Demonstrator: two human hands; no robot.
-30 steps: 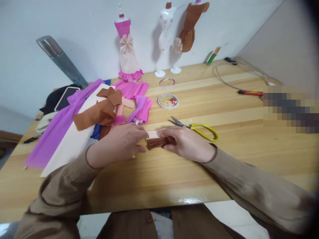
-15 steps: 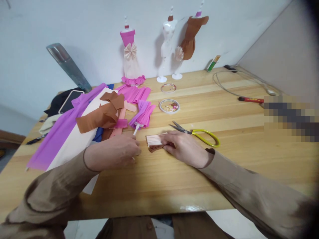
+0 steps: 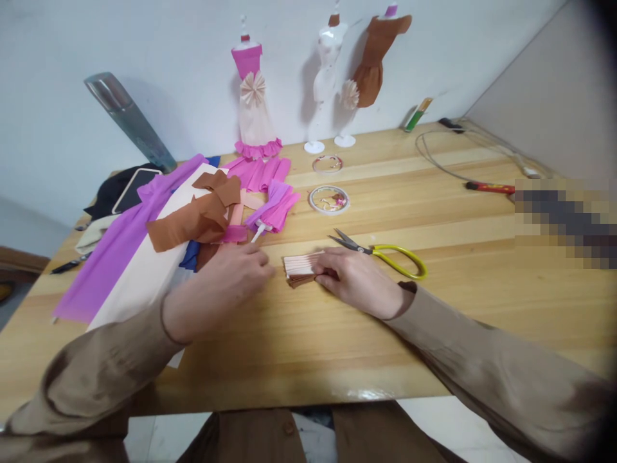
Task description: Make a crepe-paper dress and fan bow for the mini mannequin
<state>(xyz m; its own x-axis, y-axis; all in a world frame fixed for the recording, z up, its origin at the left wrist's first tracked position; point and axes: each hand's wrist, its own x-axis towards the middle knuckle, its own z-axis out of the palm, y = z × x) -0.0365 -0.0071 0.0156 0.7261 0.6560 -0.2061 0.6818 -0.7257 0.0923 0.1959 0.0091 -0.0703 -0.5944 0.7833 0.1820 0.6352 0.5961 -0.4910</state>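
Observation:
A small pleated stack of pink and brown paper lies on the wooden table in front of me. My right hand grips its right end with closed fingers. Just left of the stack, my left hand rests with its fingers curled together and their tips close to the paper; whether it holds anything is hidden. Yellow-handled scissors lie just behind my right hand.
A pile of pink, purple, brown, cream and blue paper covers the table's left. Two tape rolls lie behind the stack. Three small mannequins, two of them dressed, stand at the wall. Cables and a red tool lie far right.
My left hand let go of the pleated stack's left end and pulled back slightly. The right hand kept its grip on the stack.

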